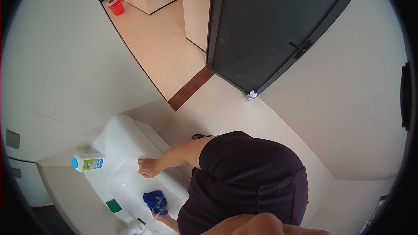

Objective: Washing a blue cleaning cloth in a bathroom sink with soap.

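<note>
A soapy, wet blue cloth (pixel 156 201) is bunched over the white washbasin (pixel 122 173). My left hand (pixel 158 216) grips its lower edge, beside a thin stream of water from the tap (pixel 135 227). My right hand (pixel 148 168) is curled into a fist over the basin's near side, above the cloth in the picture, with no object visible in it. On the far rim lies a green scouring pad (pixel 114 205). A white bottle with a blue cap and a printed label (pixel 93 163) stands at the basin's back edge.
Behind the basin is a wall (pixel 78 88). A dark door (pixel 277 29) stands open, with a white bottle with a blue cap (pixel 251 95) on the floor at its foot. Beyond the reddish threshold (pixel 192 88) is a red bucket (pixel 116 7) with a mop.
</note>
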{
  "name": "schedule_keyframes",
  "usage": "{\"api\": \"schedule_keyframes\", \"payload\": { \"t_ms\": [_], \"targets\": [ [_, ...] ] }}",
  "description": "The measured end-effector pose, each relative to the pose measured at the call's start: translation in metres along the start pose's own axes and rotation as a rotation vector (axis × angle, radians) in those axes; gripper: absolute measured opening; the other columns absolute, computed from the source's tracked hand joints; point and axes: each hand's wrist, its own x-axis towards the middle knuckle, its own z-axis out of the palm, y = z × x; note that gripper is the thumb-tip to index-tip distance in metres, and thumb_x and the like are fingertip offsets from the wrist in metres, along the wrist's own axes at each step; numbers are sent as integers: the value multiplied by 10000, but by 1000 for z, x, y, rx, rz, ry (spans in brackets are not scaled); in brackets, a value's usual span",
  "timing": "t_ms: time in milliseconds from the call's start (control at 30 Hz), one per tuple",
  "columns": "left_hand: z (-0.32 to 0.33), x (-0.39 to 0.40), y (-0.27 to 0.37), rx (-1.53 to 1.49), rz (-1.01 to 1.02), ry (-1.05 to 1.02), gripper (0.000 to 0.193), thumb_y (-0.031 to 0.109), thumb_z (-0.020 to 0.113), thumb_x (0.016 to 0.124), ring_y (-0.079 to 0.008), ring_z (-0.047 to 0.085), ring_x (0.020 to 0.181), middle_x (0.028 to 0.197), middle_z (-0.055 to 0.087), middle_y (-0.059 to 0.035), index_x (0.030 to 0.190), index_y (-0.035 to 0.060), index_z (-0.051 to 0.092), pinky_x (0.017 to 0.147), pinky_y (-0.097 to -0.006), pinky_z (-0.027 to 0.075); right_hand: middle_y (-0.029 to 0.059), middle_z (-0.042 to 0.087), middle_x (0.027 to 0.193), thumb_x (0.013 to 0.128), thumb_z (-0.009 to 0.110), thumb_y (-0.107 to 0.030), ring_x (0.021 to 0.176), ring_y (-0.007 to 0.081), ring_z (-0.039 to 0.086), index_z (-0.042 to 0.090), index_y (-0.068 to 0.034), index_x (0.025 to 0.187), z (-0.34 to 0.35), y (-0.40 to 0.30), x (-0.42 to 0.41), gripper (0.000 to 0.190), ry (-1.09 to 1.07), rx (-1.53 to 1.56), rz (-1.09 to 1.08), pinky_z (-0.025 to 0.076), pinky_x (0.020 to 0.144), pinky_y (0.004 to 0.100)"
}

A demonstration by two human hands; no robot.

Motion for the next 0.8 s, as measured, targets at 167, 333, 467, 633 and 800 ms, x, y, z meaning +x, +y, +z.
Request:
{"api": "schedule_keyframes", "payload": {
  "t_ms": [167, 333, 467, 633, 800],
  "targets": [
    [4, 2, -5, -71, -12, -10, 551, 386, 602, 752, -353, 584, 905, 962, 608, -210, 1024, -90, 559, 869, -456, 440, 68, 588, 608, 682, 553, -153, 654, 223, 580, 543, -88, 570, 1, 2, 0, 130, -11, -5, 3, 400, 795, 341],
    [8, 1, -15, -147, -30, -15, 551, 380, 592, 757, -355, 582, 916, 977, 606, -211, 1038, -92, 554, 878, -460, 437, 70, 590, 609, 689, 550, -151, 659, 222, 587, 542, -87, 569, -2, -2, 1, 136, -41, -18, 7, 400, 800, 339],
    [15, 5, -19, -208, -38, -26, 551, 375, 585, 761, -356, 581, 924, 989, 605, -212, 1050, -94, 550, 886, -464, 435, 66, 589, 610, 690, 548, -152, 652, 223, 580, 536, -92, 565, -3, -1, 0, 139, -30, -11, 8, 398, 796, 337],
    [21, 7, -25, -283, -50, -32, 552, 368, 575, 766, -358, 579, 935, 1004, 603, -214, 1064, -95, 545, 895, -468, 432, 64, 582, 606, 691, 546, -149, 646, 224, 574, 530, -95, 568, -5, -2, 1, 135, -48, -19, 6, 396, 793, 338],
    [30, 11, -30, -361, -60, -40, 553, 362, 566, 771, -360, 577, 946, 1019, 601, -215, 1079, -97, 540, 904, -472, 430, 62, 571, 598, 694, 545, -145, 642, 222, 569, 525, -97, 570, -5, -2, 1, 135, -32, -7, -5, 396, 793, 340]
  ]
}}
